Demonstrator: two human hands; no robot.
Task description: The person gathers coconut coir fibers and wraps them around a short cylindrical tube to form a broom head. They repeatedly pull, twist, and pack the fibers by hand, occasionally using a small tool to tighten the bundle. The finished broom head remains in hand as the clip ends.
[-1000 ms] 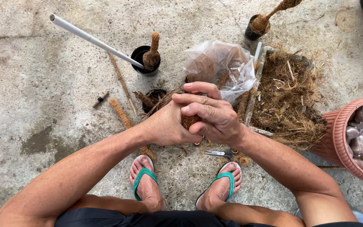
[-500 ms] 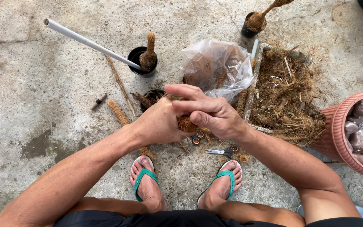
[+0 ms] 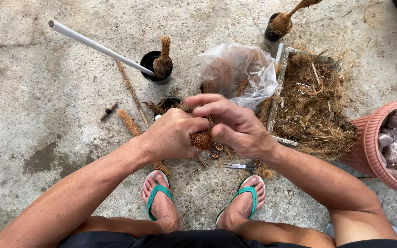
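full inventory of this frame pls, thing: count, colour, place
Long plastic pipe: 1, white, lying upper left on the concrete floor.
Small round pots: 3, black; one with a coir-wrapped stick by the pipe end, one top centre, one behind the hands.
Clear plastic bag of brown fibre: 1, centre.
Tray of loose coconut fibre: 1, brown, right.
Ribbed basket of filled pouches: 1, terracotta pink, right edge.
Coir-wrapped sticks on floor: at least 2, brown, left of hands.
Small scissors: 1, between the feet.
Flip-flops: 2, green.
Left hand: grips a brown fibre bundle.
Right hand: fingers spread over the bundle.
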